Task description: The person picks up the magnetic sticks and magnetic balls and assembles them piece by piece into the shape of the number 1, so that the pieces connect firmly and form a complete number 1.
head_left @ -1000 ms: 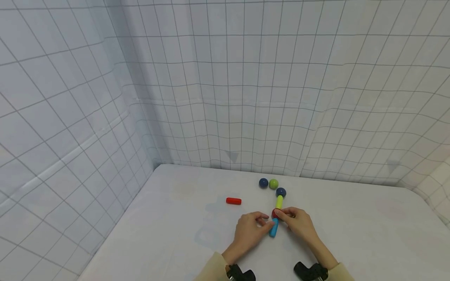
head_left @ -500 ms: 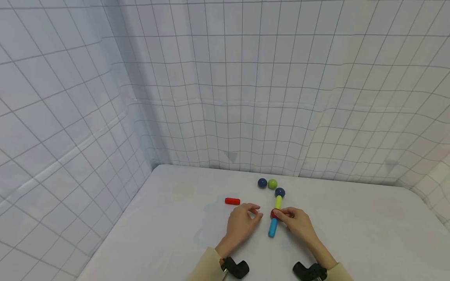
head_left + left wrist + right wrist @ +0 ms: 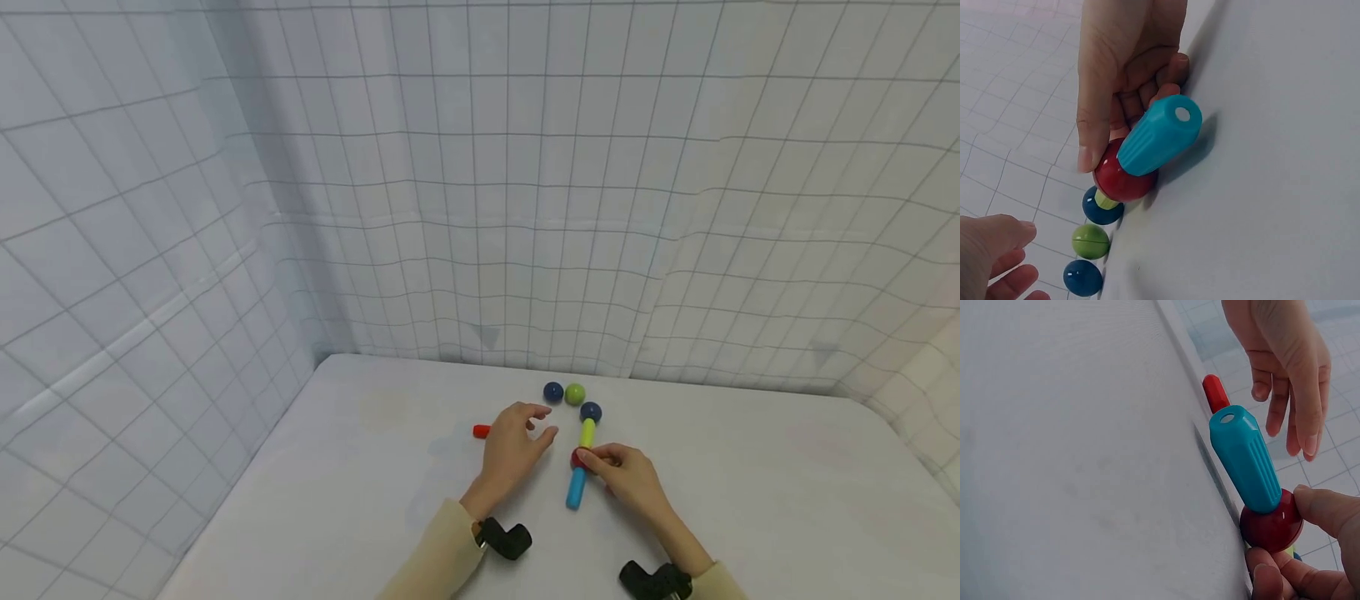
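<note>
My right hand [image 3: 628, 479] pinches a red ball [image 3: 1271, 522] between thumb and fingers. A light blue ribbed stick [image 3: 1244, 459] joins this ball on the near side, a white disc showing at its end. On the far side a yellow-green stick [image 3: 587, 433] runs from the red ball to a dark blue ball [image 3: 591, 412], all in one line on the table. My left hand [image 3: 513, 450] holds nothing, its fingers apart and loosely bent, left of the joined row. Behind it lies a red stick [image 3: 481, 432], partly hidden in the head view.
A green ball [image 3: 575, 395] and a second dark blue ball [image 3: 553, 392] sit side by side past the row's far end. The white table [image 3: 360, 467] meets a gridded white curtain [image 3: 480, 208] at the back and left.
My left hand has let go of the light blue stick and moved left and away from me, now covering part of the red stick. The right hand keeps its grip on the red ball.
</note>
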Tool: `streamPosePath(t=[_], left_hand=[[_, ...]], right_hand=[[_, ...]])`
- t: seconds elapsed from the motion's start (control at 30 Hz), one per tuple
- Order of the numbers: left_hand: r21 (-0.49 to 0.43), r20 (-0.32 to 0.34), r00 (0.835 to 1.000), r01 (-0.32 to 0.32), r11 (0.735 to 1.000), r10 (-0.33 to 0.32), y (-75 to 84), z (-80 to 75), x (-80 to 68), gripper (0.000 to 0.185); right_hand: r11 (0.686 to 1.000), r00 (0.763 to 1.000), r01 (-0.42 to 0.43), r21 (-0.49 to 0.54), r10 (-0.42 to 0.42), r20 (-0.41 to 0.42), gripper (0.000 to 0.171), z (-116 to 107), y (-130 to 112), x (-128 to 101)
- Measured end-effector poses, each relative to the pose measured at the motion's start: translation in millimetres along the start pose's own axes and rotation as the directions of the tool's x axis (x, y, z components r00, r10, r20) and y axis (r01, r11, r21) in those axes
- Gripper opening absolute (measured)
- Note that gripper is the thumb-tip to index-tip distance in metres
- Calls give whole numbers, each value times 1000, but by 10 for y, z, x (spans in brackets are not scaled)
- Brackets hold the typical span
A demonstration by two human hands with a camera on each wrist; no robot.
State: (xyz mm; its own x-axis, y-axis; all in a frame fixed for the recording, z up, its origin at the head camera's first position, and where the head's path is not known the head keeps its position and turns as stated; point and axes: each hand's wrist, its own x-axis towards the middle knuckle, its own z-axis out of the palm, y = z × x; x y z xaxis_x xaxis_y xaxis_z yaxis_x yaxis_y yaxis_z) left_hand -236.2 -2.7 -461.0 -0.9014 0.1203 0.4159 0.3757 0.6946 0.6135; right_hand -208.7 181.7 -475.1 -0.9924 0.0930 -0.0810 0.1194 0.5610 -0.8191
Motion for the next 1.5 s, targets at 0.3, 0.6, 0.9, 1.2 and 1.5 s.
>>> streamPosePath(t=[0.3, 0.6, 0.9, 1.2, 1.5], left_hand=[[95, -19, 998, -53, 994, 55, -27, 32, 219, 29], [182, 24, 998, -62, 981, 59, -79, 129, 413, 34], [252, 112, 990, -112, 961, 86, -133, 245, 533, 44], [260, 120, 991, -86, 962, 56, -176, 359, 614, 42], [191, 107, 994, -48, 980, 28, -169, 418, 640, 36]], right_hand=[[1000, 1000, 4, -11, -4, 1, 46, 9, 13, 14], [1000, 1000, 15, -12, -15, 1, 43, 15, 17, 3], [1000, 1000, 23, -5, -23, -2, 42, 24, 32, 17], [1000, 1000, 23, -7, -23, -5, 42, 24, 26, 22], [1000, 1000, 20, 5, -20, -14, 42, 18, 19, 12]])
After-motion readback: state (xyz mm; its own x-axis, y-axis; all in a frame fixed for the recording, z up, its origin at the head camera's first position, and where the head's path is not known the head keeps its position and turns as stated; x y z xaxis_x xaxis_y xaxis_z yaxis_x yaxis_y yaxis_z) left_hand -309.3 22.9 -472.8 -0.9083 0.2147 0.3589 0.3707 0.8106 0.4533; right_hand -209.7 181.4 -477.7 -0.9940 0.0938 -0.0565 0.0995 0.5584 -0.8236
